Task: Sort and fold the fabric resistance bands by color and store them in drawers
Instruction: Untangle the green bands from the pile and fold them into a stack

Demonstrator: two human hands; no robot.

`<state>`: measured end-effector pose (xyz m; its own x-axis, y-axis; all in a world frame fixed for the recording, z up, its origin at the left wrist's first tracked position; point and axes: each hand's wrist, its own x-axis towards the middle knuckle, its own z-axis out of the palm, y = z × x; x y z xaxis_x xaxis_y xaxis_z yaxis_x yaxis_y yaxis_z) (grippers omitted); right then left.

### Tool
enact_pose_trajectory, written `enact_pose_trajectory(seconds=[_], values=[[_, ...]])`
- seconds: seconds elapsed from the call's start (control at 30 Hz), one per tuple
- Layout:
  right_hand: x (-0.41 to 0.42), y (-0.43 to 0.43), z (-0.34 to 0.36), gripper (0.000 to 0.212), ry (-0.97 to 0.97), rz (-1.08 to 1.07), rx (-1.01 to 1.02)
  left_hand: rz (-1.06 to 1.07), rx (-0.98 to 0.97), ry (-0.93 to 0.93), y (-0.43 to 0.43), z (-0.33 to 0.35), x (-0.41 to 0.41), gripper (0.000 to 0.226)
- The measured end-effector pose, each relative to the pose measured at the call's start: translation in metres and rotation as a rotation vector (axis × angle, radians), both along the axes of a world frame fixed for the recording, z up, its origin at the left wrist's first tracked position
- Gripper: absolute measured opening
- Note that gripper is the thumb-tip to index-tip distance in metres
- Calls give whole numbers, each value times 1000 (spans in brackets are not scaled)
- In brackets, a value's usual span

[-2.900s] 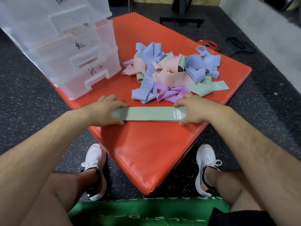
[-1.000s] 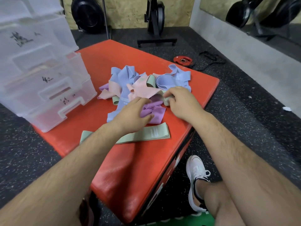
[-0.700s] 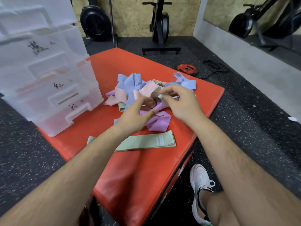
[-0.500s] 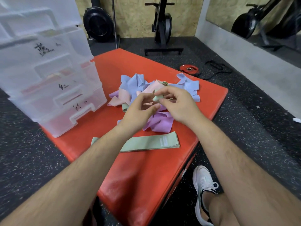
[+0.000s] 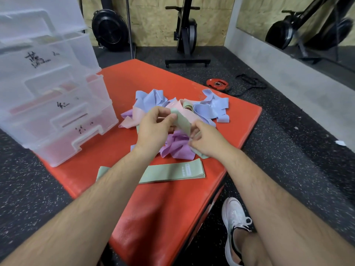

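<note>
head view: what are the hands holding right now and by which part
A green band, held above the pile of bands. The left hand pinches its upper end; the right hand pinches it lower down.

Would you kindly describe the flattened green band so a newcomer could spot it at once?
Start at the red mat with the clear drawers on it. Nearer the person than the tangled pile lies the flattened green band. It alone lies straight and smooth, white label up.
</note>
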<state>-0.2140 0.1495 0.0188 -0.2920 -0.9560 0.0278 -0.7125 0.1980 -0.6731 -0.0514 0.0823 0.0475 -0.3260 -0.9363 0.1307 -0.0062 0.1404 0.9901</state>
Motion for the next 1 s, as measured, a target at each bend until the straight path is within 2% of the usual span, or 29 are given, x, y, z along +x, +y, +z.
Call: enact_pose_trajectory(seconds=[0.07, 0.17, 0.2, 0.27, 0.3, 0.43, 0.5, 0.6, 0.7, 0.83, 0.93, 1.0], values=[[-9, -1, -9, 11, 70, -21, 31, 15, 32, 81, -3, 5, 2, 2], [-13, -7, -6, 8, 22, -90, -67, 28, 31, 115, -8, 6, 4, 6], [-11, -9, -3, 13, -42, -101, -95, 35, 30, 121, -10, 5, 5, 5], [-4, -13, 2, 37, -164, -91, -80, 33, 39, 159, -11, 8, 6, 3], [0, -14, 3, 44, -148, -81, -63, 29, 44, 187, -12, 10, 7, 3], [0, -20, -8, 42, 294, -145, -35, 56, 30, 339, -18, 19, 11, 4], [-4, -20, -10, 48, 370, -219, -8, 105, 51, 426, -22, 25, 16, 2], [-13, -19, -14, 54, 381, -269, 54, 162, 66, 525, -29, 30, 25, 3], [-17, -20, -18, 46, 339, -237, 77, 200, 60, 493, -38, 27, 32, 3], [1, -23, -5, 50, 273, -160, -122, 146, 35, 331, -39, 22, 32, 5], [30, -27, 13, 50, 63, 7, -280, 78, 31, 285, -35, 25, 29, 4], [48, -28, 28, 41, -229, 21, -298, 76, 33, 264, -32, 28, 28, 4]])
